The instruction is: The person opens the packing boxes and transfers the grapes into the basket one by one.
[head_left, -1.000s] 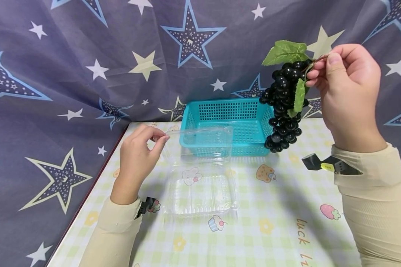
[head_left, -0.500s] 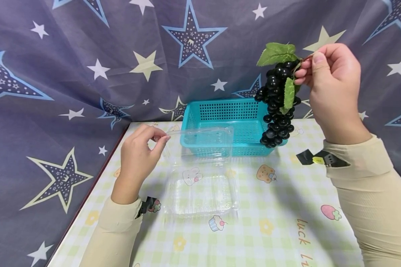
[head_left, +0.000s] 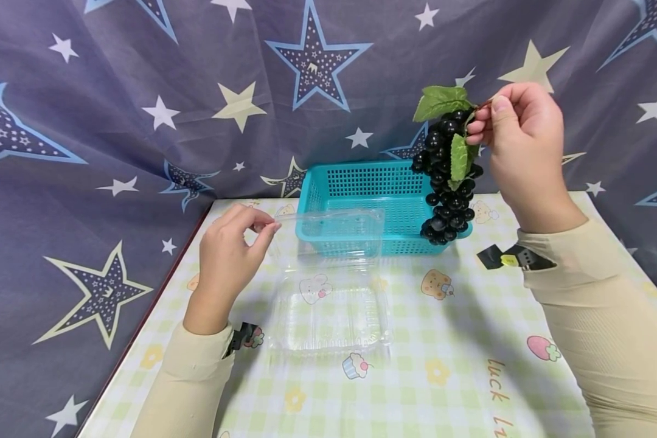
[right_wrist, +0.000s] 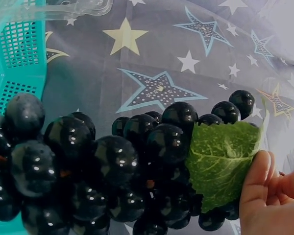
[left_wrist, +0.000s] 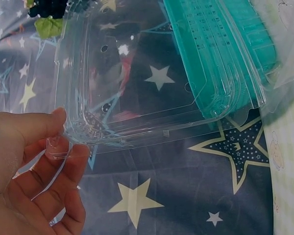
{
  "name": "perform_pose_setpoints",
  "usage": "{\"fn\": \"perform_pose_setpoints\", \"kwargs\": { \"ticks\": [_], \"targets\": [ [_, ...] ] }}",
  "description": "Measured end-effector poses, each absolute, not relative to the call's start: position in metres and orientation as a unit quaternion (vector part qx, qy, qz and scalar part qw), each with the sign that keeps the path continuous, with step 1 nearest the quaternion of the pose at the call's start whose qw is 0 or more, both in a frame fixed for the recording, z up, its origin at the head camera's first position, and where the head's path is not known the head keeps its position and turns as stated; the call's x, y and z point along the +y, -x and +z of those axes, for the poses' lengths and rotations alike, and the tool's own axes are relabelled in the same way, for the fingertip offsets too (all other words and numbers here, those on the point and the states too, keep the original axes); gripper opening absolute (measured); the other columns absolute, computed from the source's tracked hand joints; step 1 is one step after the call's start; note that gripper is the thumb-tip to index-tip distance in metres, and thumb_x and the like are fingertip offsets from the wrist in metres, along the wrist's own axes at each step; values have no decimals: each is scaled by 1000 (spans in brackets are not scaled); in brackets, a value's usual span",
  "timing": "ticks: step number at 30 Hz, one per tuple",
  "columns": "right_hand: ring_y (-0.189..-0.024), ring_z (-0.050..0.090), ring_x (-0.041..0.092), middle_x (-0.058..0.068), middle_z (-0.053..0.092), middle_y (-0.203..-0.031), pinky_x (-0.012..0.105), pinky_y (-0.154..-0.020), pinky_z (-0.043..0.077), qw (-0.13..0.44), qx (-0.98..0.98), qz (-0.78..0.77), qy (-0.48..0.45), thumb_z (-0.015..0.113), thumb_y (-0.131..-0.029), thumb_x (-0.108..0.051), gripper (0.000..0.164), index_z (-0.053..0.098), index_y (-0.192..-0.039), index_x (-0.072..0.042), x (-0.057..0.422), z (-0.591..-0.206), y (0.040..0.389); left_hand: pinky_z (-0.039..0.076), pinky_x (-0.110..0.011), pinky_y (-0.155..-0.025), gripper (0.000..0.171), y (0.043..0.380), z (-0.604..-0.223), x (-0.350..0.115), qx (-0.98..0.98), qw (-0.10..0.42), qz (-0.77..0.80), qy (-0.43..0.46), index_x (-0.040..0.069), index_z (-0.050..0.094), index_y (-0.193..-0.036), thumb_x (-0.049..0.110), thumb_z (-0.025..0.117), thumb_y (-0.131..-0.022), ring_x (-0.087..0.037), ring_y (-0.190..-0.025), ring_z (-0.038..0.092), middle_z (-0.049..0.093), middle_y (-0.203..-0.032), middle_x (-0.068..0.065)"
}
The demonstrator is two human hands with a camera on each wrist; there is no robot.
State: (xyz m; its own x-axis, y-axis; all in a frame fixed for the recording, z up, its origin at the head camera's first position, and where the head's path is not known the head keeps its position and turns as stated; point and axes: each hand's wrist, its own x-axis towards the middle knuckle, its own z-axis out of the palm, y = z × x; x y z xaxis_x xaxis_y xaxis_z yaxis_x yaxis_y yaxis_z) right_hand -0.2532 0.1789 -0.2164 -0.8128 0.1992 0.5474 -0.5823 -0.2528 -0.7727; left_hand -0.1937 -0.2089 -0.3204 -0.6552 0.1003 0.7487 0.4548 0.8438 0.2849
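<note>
A bunch of black grapes with green leaves hangs in the air from my right hand, which pinches its stem between thumb and fingers. In the head view the bunch overlaps the right end of a teal basket. My left hand pinches the left corner of the raised lid of a clear plastic clamshell box. The lid stands upright in front of the basket; the box's base lies on the table. Close up in the right wrist view, the grapes hide part of the basket.
A checked tablecloth with printed cartoons covers the table. Behind it hangs a dark curtain with stars, also along the left side. The basket stands at the table's back edge.
My right hand has moved left and slightly down with the grapes, bringing them over the right end of the basket in the head view. The left hand and the lid have stayed nearly still.
</note>
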Motion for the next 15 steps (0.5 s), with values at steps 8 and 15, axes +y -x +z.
{"fn": "perform_pose_setpoints", "kwargs": {
  "ticks": [8,15],
  "targets": [
    [-69,65,19,15,59,-90,25,-69,60,254,-577,759,-162,52,-105,-5,12,54,-94,-1,176,-218,262,38,-31,-61,11,193,-321,-209,-881,381,-230,157,14,76,-90,24,81,-91,-13,-67,53,64,-80,1],
    [-71,65,18,15,58,-92,24,-70,60,247,-590,752,-158,52,-106,-6,12,54,-95,-2,173,-220,269,38,-32,-60,11,193,-321,-208,-883,380,-229,156,15,76,-90,25,81,-92,-13,-66,52,64,-81,1]
  ]
}}
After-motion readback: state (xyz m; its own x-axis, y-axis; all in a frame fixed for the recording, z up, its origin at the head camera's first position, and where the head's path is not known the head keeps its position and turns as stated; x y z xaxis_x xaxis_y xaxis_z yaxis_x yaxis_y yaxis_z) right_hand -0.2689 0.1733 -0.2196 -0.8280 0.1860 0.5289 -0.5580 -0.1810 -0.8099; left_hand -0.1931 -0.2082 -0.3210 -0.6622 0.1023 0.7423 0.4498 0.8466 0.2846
